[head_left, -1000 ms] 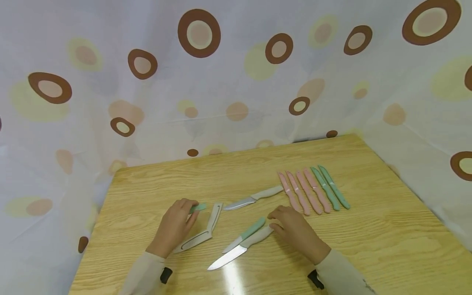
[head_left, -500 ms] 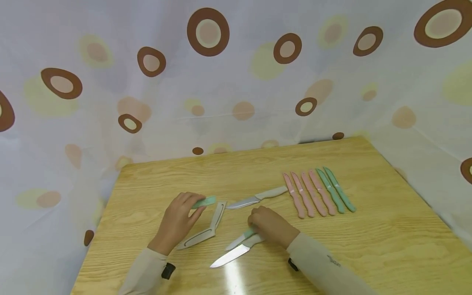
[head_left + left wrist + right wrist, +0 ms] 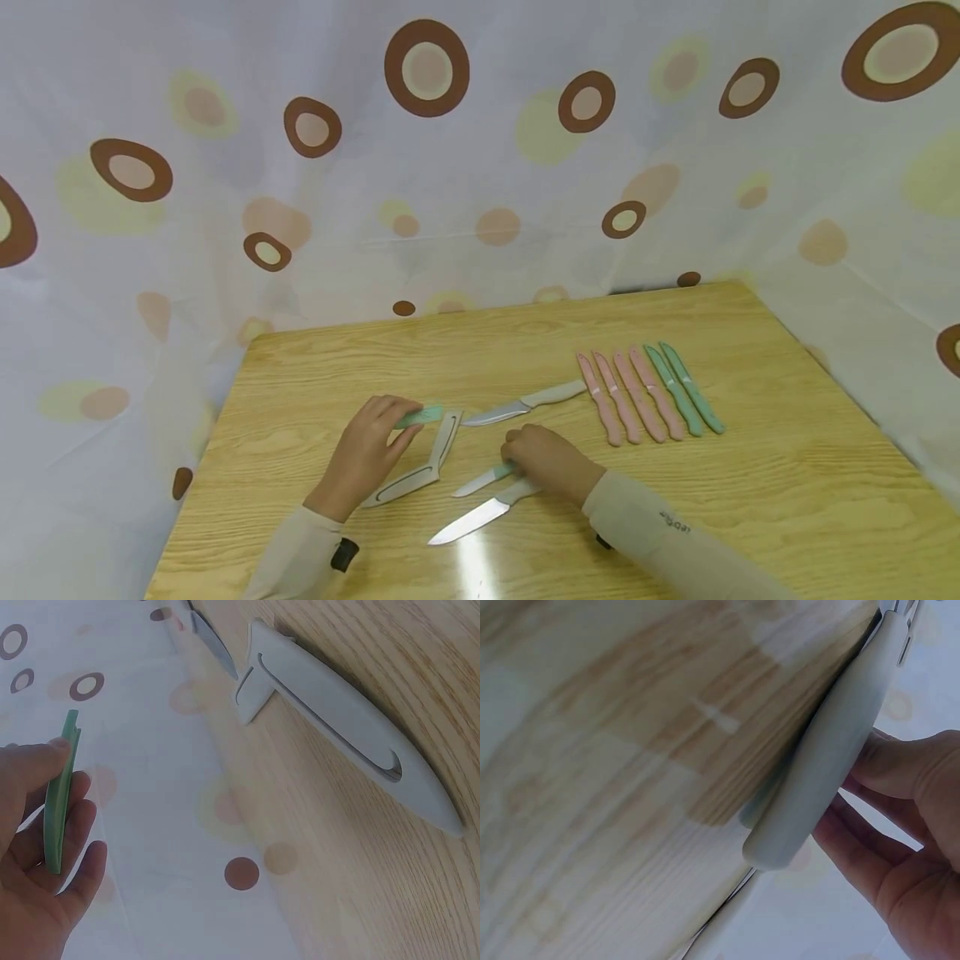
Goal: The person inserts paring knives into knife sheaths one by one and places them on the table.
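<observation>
My left hand (image 3: pixel 367 450) pinches a green knife sheath (image 3: pixel 422 415) between thumb and fingers, above the table; in the left wrist view the sheath (image 3: pixel 60 799) is seen edge-on. Just right of it, two off-white knife sheaths (image 3: pixel 405 485) lie end to end in a bent line. My right hand (image 3: pixel 551 458) grips the green handle of a kitchen knife (image 3: pixel 480 482), its blade pointing left. Right beside it lies a larger knife with an off-white handle (image 3: pixel 472 521). That off-white handle (image 3: pixel 825 742) mostly hides the green one in the right wrist view.
Another off-white-handled knife (image 3: pixel 517 406) lies farther back, bare blade pointing left. To the right, several pink sheathed knives (image 3: pixel 626 396) and two green sheathed knives (image 3: pixel 682 387) lie in a row on the wooden table (image 3: pixel 787 467). A patterned curtain (image 3: pixel 480 167) hangs behind.
My right hand has moved left onto the green-handled knife and taken hold of it; its blade has shifted slightly away from the larger knife. The left hand has raised the green sheath a little.
</observation>
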Demonstrator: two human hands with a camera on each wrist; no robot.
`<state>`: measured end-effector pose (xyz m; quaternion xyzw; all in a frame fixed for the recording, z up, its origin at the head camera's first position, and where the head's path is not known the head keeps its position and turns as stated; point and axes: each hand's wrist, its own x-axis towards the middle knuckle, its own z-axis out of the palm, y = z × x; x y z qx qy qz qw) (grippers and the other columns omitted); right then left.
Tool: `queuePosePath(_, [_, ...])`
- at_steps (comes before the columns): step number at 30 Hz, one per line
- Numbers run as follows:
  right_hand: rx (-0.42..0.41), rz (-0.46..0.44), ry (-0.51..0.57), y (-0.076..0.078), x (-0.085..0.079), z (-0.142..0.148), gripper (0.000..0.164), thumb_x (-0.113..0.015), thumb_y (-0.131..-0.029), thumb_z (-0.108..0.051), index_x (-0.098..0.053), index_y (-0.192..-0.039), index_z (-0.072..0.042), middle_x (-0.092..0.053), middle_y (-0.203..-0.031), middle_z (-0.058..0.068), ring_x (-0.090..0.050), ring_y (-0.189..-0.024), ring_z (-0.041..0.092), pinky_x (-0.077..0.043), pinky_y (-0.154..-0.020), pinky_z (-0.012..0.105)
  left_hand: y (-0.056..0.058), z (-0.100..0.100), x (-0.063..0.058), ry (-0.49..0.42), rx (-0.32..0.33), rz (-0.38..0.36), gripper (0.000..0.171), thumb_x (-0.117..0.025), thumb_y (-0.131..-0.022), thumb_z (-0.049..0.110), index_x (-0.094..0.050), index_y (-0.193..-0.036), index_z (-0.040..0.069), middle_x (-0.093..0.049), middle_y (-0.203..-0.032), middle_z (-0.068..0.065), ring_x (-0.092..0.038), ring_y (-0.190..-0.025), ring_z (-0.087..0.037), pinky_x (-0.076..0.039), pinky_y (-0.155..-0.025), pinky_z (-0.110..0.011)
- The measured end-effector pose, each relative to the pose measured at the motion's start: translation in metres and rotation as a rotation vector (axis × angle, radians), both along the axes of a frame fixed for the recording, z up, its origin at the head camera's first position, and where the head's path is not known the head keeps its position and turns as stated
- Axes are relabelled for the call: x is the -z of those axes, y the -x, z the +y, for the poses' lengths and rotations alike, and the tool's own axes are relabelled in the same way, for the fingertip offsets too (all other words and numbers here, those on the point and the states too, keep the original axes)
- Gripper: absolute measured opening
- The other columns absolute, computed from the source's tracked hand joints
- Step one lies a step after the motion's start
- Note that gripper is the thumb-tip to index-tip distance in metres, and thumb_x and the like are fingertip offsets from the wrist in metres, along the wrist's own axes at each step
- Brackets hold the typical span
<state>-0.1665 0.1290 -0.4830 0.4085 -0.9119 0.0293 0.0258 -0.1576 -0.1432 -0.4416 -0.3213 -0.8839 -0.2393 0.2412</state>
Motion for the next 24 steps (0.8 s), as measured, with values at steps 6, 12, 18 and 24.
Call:
queuePosePath(6, [-0.005,0.003,0.014,-0.002,0.000,0.002,0.010,-0.075,-0.073,-0.014,-0.069,-0.081,-0.013,-0.059,-0.077,-0.004,-0.055,-0.070,0.010,-0.047,-0.065,0.016,-0.001,0.001,0.002,-0.021,0.024,-0.023,0.027,-0.072,-0.080,0.009,-0.064,-0.106,0.004,-0.061,-0.103,-0.001,-0.054,-0.096,-0.014,-0.049,-0.078,-0.025])
queuePosePath(12, [0.005,-0.063,0.108,-0.002,-0.001,0.008,0.014,-0.072,-0.077,-0.015,-0.069,-0.090,-0.011,-0.060,-0.085,-0.004,-0.055,-0.077,0.008,-0.047,-0.071,0.016,-0.001,0.003,0.002,-0.028,0.025,-0.024,0.028,-0.072,-0.080,0.008,-0.064,-0.106,0.005,-0.061,-0.104,-0.001,-0.054,-0.097,-0.013,-0.049,-0.080,-0.025])
queuePosePath(18, [0.085,-0.135,0.349,-0.007,-0.015,0.017,0.017,-0.067,-0.084,-0.011,-0.065,-0.100,-0.007,-0.060,-0.095,-0.003,-0.056,-0.084,0.008,-0.048,-0.075,0.020,-0.001,0.003,0.002,-0.032,0.045,0.001,0.029,-0.072,-0.079,0.006,-0.064,-0.107,0.004,-0.061,-0.104,-0.002,-0.054,-0.097,-0.015,-0.049,-0.080,-0.026])
queuePosePath(24, [0.128,0.028,0.440,-0.006,-0.028,0.023,0.017,-0.070,-0.080,-0.005,-0.065,-0.096,-0.004,-0.058,-0.090,-0.001,-0.055,-0.078,0.008,-0.049,-0.069,0.019,-0.001,-0.001,-0.002,-0.062,0.053,0.042,0.031,-0.073,-0.076,0.002,-0.064,-0.105,0.003,-0.061,-0.103,-0.002,-0.055,-0.096,-0.015,-0.050,-0.079,-0.027])
